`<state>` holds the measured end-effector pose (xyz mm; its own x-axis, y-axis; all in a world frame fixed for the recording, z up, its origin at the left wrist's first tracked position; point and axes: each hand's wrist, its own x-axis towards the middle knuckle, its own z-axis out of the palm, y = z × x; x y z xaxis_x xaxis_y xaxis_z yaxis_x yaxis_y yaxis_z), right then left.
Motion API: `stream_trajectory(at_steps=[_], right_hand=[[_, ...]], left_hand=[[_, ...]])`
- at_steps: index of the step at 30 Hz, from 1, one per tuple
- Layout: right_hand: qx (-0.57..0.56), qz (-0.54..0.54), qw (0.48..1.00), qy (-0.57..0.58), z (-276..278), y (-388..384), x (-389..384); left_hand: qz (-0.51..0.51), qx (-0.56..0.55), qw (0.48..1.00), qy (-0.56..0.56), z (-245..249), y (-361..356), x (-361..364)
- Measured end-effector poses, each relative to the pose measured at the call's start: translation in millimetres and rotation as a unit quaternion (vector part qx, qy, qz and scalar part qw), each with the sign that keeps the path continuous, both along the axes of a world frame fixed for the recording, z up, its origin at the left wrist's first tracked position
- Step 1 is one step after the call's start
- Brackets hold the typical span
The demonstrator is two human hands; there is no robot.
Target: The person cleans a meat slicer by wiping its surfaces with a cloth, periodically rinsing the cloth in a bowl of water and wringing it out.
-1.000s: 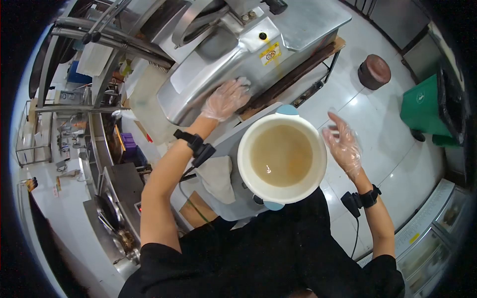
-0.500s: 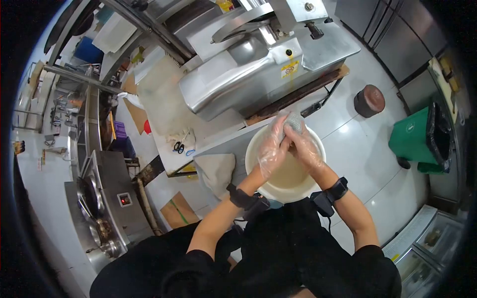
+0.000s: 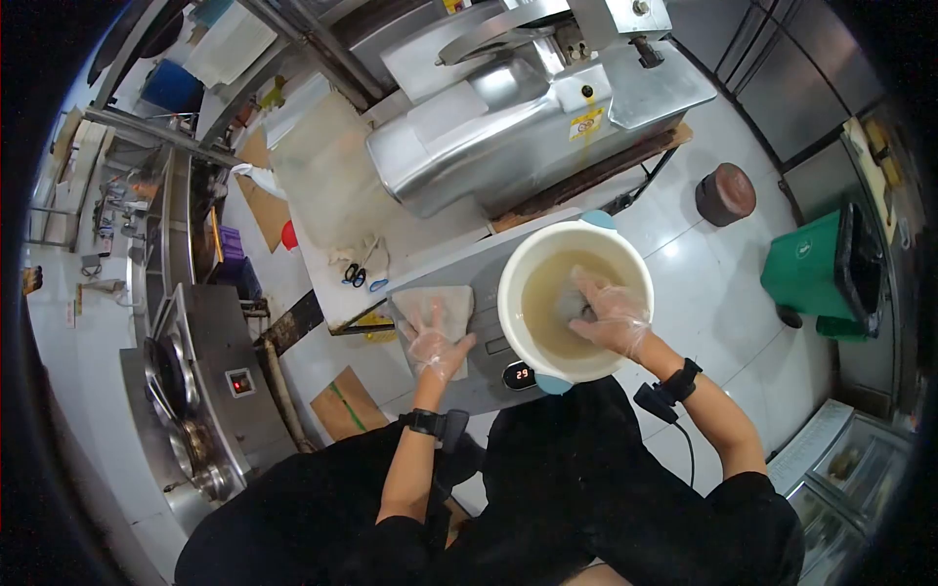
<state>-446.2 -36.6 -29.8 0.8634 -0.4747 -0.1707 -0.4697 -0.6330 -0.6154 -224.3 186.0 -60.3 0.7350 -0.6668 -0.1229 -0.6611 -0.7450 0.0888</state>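
My right hand [image 3: 611, 317], in a clear plastic glove, reaches down into a white basin [image 3: 508, 327] of cloudy water. Its fingers curl over a grey textured pad [image 3: 569, 305], partly under the water and partly hidden by the hand. My left hand [image 3: 433, 342], gloved the same way, rests with spread fingers on a folded pale cloth [image 3: 459, 305] left of the basin. Basin and cloth sit on a grey platform [image 3: 484, 391] with a small lit display [image 3: 521, 375].
A large metal slicing machine [image 3: 489, 137] stands beyond the basin. Black-handled scissors [image 3: 355, 275] lie on the white table [image 3: 322, 283] at left. On the floor to the right are a brown round stool [image 3: 726, 193] and a green bin [image 3: 811, 269].
Both hands were together above the basin around the grey pad. My left hand has let go and moved left onto the cloth; my right has lowered the pad into the water.
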Motion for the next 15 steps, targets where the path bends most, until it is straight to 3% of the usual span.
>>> stream_trajectory(at_steps=[2,4,5,7,10,11,13,15], right_hand=[[-0.047,-0.005,0.999,-0.021,-3,5,2],[-0.094,-0.012,0.995,-0.040,-1,10,4],[-0.080,-0.022,0.995,-0.062,2,10,5],[-0.066,-0.039,0.993,-0.085,3,8,6],[-0.055,-0.049,0.991,-0.116,4,3,5],[-0.036,-0.064,0.990,-0.122,7,2,5],[-0.013,-0.083,0.988,-0.130,16,-1,3],[0.032,-0.110,0.980,-0.163,25,-6,3]], left_hand=[[0.044,0.053,0.997,0.026,-12,6,-1],[-0.020,-0.067,0.997,-0.038,-31,17,13],[-0.025,-0.066,0.997,-0.037,-42,22,25],[-0.014,-0.261,0.964,0.055,-57,22,50],[-0.054,-0.321,0.945,0.043,10,-14,47],[-0.114,-0.324,0.939,0.015,39,-31,44],[-0.251,-0.459,0.850,0.066,82,-71,44],[-0.338,-0.286,0.890,-0.111,112,-109,56]])
